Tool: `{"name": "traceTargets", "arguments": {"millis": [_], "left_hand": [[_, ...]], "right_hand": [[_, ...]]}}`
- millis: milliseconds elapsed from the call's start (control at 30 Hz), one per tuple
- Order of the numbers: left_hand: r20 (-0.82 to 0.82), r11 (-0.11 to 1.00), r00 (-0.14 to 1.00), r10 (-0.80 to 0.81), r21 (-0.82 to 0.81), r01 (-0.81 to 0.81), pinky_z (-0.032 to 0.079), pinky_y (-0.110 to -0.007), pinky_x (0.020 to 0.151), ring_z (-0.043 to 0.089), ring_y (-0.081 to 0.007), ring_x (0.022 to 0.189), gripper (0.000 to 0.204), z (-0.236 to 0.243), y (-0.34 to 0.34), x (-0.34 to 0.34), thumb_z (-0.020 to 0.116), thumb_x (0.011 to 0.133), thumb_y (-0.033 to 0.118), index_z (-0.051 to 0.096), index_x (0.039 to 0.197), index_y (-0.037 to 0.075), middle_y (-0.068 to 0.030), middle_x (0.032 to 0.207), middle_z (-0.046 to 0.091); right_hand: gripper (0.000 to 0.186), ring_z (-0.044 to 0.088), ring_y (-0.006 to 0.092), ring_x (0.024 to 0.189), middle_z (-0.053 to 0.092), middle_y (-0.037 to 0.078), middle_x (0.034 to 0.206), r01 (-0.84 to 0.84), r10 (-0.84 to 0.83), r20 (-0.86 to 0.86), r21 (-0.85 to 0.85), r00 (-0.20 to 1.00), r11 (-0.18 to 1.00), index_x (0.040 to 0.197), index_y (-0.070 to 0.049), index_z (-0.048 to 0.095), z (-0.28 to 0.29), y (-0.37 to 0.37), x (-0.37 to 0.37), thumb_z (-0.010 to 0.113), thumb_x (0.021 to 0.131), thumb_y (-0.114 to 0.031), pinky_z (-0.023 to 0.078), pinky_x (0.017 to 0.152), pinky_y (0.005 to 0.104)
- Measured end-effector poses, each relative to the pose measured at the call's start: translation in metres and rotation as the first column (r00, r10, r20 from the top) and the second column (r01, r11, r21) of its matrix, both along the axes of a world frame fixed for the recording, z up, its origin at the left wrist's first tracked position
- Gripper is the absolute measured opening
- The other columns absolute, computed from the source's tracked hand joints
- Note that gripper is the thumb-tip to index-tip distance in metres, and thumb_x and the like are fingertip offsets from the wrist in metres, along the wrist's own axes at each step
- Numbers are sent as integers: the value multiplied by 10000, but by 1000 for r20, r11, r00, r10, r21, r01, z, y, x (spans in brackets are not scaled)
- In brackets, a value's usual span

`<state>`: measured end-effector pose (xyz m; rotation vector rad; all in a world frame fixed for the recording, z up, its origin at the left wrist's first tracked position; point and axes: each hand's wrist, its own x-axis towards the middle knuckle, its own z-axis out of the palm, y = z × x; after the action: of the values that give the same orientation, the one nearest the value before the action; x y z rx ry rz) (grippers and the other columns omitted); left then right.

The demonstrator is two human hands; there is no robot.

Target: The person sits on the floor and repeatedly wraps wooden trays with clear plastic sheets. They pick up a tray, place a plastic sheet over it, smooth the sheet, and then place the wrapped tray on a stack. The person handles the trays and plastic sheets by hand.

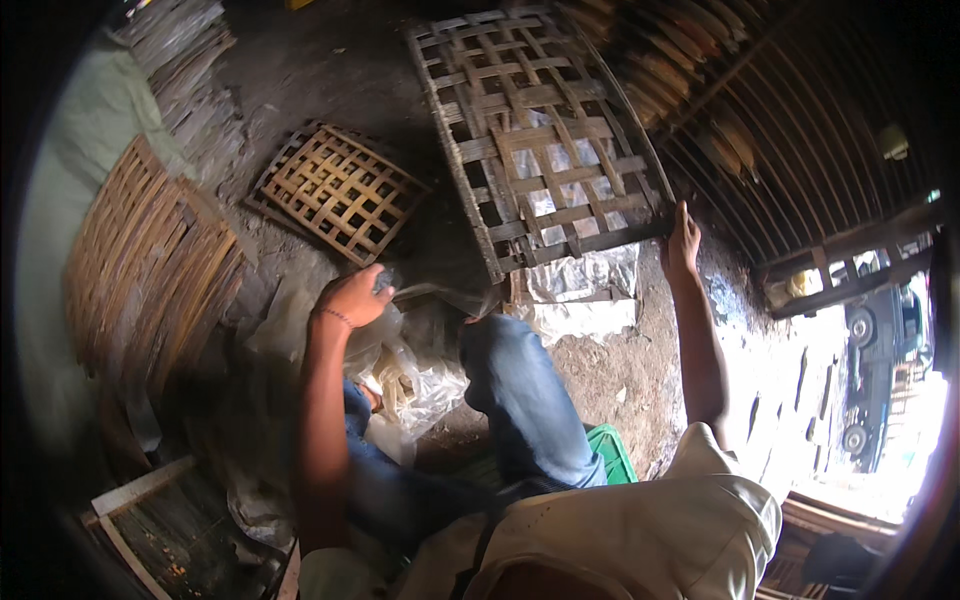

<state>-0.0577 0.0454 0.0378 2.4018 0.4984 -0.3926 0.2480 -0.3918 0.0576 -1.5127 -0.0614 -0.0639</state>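
Observation:
My right hand (684, 240) is closed on the near right corner of a large woven bamboo rack (560, 182), which is tilted in front of me. Its flat strips cross in an open lattice inside a wooden frame. To the left, my left hand (350, 297) is curled around a small dark lump (383, 281), whose kind I cannot make out. That hand is apart from the large rack and just below a smaller woven rack (345, 185) on the ground. Through the lattice and below it shows a whitish, silvery sheet (592, 285).
Flat woven panels (160, 270) stand stacked at the left by a pale green cloth (95, 130). Clear plastic sheeting (420, 390) lies by my legs, and a green crate (612, 452) is beneath me. Slatted bamboo shelving (800, 150) rises at the right, with a vehicle (875, 375) outside.

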Motion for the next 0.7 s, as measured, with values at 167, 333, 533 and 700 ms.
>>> {"name": "traceTargets", "arguments": {"millis": [167,333,533,700], "left_hand": [[-95,999,995,30,29,-27,384,-395,1024,483,-351,1228,543,-16,15,-10,583,875,318,480,1315,18,-228,1301,522],[-108,994,993,53,98,-43,456,-376,903,604,-319,1016,549,-24,28,-13,590,892,347,471,1336,46,-161,1050,647],[-92,998,994,52,34,-49,459,-387,910,592,-346,1052,554,-12,25,-4,608,871,324,474,1317,24,-224,1104,624],[-15,999,1000,-19,46,20,460,-388,900,604,-341,1038,560,-27,17,8,604,885,319,460,1333,15,-215,1108,630]], "right_hand": [[404,638,260,797,652,107,828,193,-256,-41,-550,966,813,979,-26,608,-84,-85,-11,497,959,-414,529,677,376],[558,563,391,1059,576,231,1139,236,-399,124,-940,909,246,1169,-28,542,-159,-135,-15,523,891,-512,444,909,463],[668,472,382,1199,491,245,1284,97,-292,5,-949,956,301,1264,-27,491,-149,-118,-7,567,841,-538,394,986,449],[675,504,407,1174,531,255,1251,-45,-165,-123,-910,979,413,1249,-10,497,-181,-123,47,566,839,-542,409,977,458]]}}
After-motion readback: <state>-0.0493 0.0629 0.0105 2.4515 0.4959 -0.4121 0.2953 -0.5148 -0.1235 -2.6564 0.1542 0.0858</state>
